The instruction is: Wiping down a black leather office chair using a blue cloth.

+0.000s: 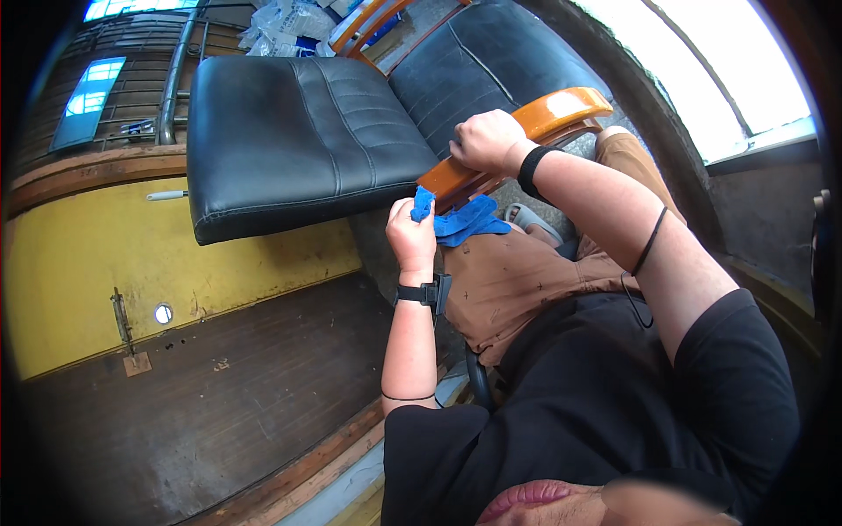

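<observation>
We look down from a head-worn camera at our own two bare hands working on a tipped black chair (298,131). Our left hand (410,235), a black band at the wrist, is closed around a bunched blue cloth (460,219); the fingers curl tight over the upper end of the cloth, and the rest of it hangs free to the right, spreading over our brown trousers (517,276). The cloth sits just beneath the near end of the chair's orange wooden armrest (526,131), touching or almost touching its underside; we cannot tell which. Our right hand (487,140) is clenched over the top of that armrest, about midway along it, with the knuckles up and the fingers wrapped around the far edge, gripping the wood. A black band circles that wrist too, and a thin black cord crosses the forearm. The chair's padded seat and backrest lie on their side, the seat's lower edge jutting over a yellow wall panel (96,263) and a dark wooden floor (219,394). Bright windows (719,70) fill the upper right corner.
</observation>
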`<state>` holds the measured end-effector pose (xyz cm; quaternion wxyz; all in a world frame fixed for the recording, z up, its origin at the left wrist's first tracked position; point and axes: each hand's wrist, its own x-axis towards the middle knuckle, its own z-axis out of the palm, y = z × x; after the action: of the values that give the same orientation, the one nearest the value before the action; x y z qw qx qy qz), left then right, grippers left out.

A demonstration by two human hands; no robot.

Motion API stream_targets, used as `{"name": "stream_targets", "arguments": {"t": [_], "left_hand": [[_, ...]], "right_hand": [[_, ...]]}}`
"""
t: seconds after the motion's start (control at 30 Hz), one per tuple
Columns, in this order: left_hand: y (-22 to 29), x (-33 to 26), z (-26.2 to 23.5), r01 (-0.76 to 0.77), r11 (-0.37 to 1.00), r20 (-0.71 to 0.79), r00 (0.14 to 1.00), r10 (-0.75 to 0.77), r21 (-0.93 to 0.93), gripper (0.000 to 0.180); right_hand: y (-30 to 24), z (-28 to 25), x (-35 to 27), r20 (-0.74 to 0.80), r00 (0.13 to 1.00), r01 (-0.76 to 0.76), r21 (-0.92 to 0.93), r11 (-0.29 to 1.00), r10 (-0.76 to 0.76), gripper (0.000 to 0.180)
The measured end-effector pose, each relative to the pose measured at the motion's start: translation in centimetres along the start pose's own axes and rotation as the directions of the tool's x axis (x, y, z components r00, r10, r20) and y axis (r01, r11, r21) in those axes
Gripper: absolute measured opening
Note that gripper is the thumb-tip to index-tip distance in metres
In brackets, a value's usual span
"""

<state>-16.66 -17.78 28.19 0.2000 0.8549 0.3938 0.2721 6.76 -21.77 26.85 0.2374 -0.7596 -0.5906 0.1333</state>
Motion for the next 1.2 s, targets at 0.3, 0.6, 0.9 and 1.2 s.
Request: {"name": "stream_targets", "arguments": {"t": [0.3,0.6,0.9,1.2], "left_hand": [[-0.3,0.0,0.5,-0.145,0.987,-0.019,0.989,0.147,0.074,0.012],[-0.5,0.1,0.0,-0.049,0.998,-0.025,0.998,0.05,0.037,0.012],[-0.4,-0.3,0.2,-0.065,0.998,-0.045,0.997,0.065,-0.006,0.011],[0.6,0.2,1.3,-0.083,0.996,-0.06,0.995,0.084,0.028,0.014]], "right_hand": [[-0.1,-0.5,-0.1,0.014,0.999,-0.031,0.012,0.999,0.031,0.038],[-0.4,-0.8,0.0,0.049,0.998,-0.03,-0.01,0.999,0.031,0.039],[-0.1,0.0,0.0,0.003,1.0,-0.013,-0.01,1.0,0.014,0.039],[0.0,0.1,0.2,-0.009,1.0,0.0,-0.021,1.0,-0.001,0.038]]}}
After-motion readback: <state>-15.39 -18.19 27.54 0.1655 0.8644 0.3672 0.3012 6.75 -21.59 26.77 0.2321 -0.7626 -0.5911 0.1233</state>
